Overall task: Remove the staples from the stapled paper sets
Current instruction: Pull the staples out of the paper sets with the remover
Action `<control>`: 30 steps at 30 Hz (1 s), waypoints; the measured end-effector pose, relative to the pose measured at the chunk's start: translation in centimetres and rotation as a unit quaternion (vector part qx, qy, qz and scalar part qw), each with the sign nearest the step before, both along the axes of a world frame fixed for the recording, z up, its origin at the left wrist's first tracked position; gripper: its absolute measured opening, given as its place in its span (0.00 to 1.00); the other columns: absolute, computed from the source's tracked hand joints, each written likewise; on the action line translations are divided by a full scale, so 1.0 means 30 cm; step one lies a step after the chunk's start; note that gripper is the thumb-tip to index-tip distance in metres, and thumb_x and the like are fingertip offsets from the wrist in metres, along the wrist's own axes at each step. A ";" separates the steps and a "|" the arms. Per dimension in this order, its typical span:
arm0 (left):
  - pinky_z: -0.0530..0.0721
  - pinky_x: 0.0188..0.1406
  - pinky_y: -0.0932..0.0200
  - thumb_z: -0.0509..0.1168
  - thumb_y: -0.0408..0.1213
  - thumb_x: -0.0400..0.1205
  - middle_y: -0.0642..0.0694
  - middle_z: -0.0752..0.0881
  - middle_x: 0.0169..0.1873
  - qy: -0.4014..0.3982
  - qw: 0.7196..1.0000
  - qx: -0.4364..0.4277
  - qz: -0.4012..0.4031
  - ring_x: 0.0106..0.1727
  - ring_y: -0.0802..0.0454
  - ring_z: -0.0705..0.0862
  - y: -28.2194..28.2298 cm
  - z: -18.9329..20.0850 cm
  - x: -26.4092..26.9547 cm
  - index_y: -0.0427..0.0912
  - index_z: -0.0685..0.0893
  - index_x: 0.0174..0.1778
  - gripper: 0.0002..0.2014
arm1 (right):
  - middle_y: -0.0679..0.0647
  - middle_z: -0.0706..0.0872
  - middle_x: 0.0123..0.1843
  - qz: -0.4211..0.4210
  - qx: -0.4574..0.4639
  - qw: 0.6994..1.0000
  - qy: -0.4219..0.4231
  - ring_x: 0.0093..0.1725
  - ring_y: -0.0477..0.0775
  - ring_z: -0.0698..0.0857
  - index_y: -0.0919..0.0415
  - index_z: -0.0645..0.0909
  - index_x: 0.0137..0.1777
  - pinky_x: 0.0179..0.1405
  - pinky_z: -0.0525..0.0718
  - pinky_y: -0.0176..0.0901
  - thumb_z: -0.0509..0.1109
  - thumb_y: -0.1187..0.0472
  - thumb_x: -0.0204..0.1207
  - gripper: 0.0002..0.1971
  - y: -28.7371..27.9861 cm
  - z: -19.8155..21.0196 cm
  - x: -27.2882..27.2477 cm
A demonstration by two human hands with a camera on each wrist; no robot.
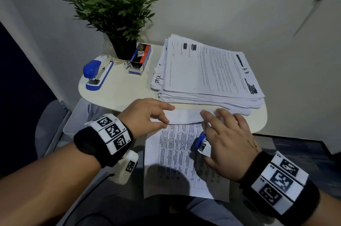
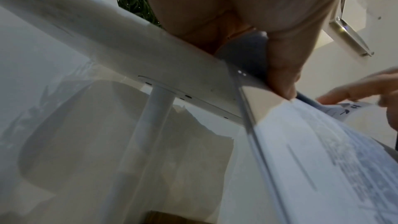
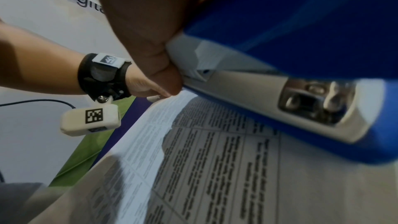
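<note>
Stapled paper set (image 1: pixel 177 159), printed with a table of text, lies half over the near edge of a small white table (image 1: pixel 118 94), its top sheet folded back. The left hand (image 1: pixel 145 115) pinches the folded sheet at its left edge between thumb and fingers, while the right hand (image 1: pixel 227 144) holds a small blue and white stapler (image 1: pixel 203 144) tucked under the palm, fingers stretched forward onto the paper. Behind them sit a thick paper stack (image 1: pixel 208 72), a larger blue stapler (image 1: pixel 96 74), a staple box (image 1: pixel 141 57) and a potted plant (image 1: pixel 114 11).
</note>
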State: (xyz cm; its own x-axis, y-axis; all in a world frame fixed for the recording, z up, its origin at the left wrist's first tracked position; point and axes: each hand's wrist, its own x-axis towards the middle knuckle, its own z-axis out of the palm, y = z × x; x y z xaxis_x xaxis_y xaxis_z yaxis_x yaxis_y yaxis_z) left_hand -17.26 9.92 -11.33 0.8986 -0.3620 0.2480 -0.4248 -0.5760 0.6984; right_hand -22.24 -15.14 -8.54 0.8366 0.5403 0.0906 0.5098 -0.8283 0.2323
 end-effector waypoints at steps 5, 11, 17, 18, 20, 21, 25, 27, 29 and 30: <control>0.76 0.54 0.78 0.79 0.31 0.67 0.78 0.81 0.47 -0.020 1.000 -0.012 -0.006 0.59 0.69 0.80 -0.001 -0.009 -0.004 0.58 0.85 0.46 0.19 | 0.67 0.80 0.69 0.009 -0.022 0.999 0.023 0.67 0.68 0.81 0.68 0.87 0.51 0.66 0.61 0.70 0.70 0.40 0.51 0.35 -0.039 -0.035 -0.007; 0.75 0.55 0.78 0.79 0.31 0.67 0.85 0.79 0.47 -0.013 1.000 -0.008 -0.004 0.59 0.71 0.80 0.004 -0.008 -0.004 0.58 0.86 0.45 0.18 | 0.70 0.81 0.67 0.021 -0.024 0.998 0.044 0.64 0.67 0.83 0.64 0.86 0.45 0.67 0.61 0.65 0.78 0.39 0.45 0.33 -0.062 -0.072 -0.023; 0.74 0.56 0.79 0.79 0.30 0.66 0.83 0.80 0.47 0.020 0.999 -0.021 0.013 0.58 0.73 0.80 0.001 0.004 -0.010 0.67 0.85 0.27 0.21 | 0.67 0.83 0.66 0.024 -0.016 0.998 0.060 0.63 0.63 0.85 0.62 0.87 0.44 0.68 0.70 0.68 0.76 0.37 0.44 0.33 -0.059 -0.062 -0.014; 0.74 0.57 0.78 0.79 0.30 0.66 0.82 0.81 0.47 0.023 0.999 -0.030 0.019 0.58 0.73 0.80 -0.002 0.009 -0.012 0.68 0.85 0.28 0.22 | 0.66 0.83 0.66 0.023 -0.018 0.997 0.069 0.63 0.62 0.85 0.61 0.87 0.44 0.67 0.75 0.68 0.76 0.37 0.44 0.33 -0.058 -0.056 -0.013; 0.75 0.58 0.76 0.79 0.28 0.67 0.77 0.84 0.46 0.045 0.995 -0.080 0.045 0.55 0.71 0.83 -0.007 0.012 -0.014 0.68 0.87 0.32 0.23 | 0.63 0.84 0.65 0.013 -0.015 0.996 0.091 0.61 0.60 0.86 0.60 0.88 0.44 0.60 0.78 0.69 0.71 0.36 0.49 0.31 -0.057 -0.038 -0.004; 0.78 0.58 0.73 0.78 0.26 0.68 0.72 0.87 0.44 0.066 0.988 -0.123 0.068 0.52 0.69 0.85 -0.013 0.019 -0.015 0.66 0.88 0.33 0.22 | 0.61 0.85 0.65 0.008 -0.001 0.995 0.100 0.61 0.58 0.87 0.60 0.88 0.46 0.58 0.79 0.69 0.66 0.35 0.54 0.31 -0.055 -0.023 0.005; 0.82 0.52 0.67 0.71 0.28 0.76 0.61 0.89 0.35 0.076 0.971 -0.180 0.138 0.42 0.66 0.86 -0.051 0.079 -0.018 0.59 0.88 0.36 0.16 | 0.53 0.88 0.54 -0.053 0.242 0.962 0.119 0.52 0.53 0.87 0.51 0.82 0.54 0.52 0.85 0.49 0.57 0.35 0.65 0.27 -0.037 0.111 0.052; 0.83 0.51 0.61 0.66 0.33 0.81 0.55 0.89 0.39 0.073 0.974 -0.162 0.141 0.44 0.59 0.87 -0.078 0.119 -0.022 0.54 0.87 0.42 0.10 | 0.48 0.84 0.37 -0.071 0.445 0.889 0.083 0.32 0.40 0.84 0.46 0.76 0.42 0.32 0.82 0.37 0.66 0.39 0.69 0.13 -0.015 0.199 0.084; 0.82 0.51 0.56 0.62 0.35 0.83 0.45 0.88 0.44 0.049 0.984 -0.108 0.134 0.49 0.49 0.85 -0.113 0.150 -0.022 0.45 0.86 0.50 0.08 | 0.43 0.80 0.33 -0.080 0.595 0.800 -0.001 0.29 0.36 0.82 0.44 0.72 0.39 0.34 0.82 0.34 0.70 0.41 0.69 0.11 0.014 0.264 0.119; 0.81 0.51 0.55 0.61 0.35 0.84 0.43 0.87 0.46 0.027 0.988 -0.085 0.129 0.50 0.47 0.84 -0.132 0.162 -0.022 0.41 0.85 0.53 0.08 | 0.43 0.80 0.34 -0.079 0.644 0.760 -0.030 0.34 0.43 0.85 0.43 0.73 0.39 0.40 0.85 0.44 0.69 0.39 0.68 0.12 0.032 0.290 0.140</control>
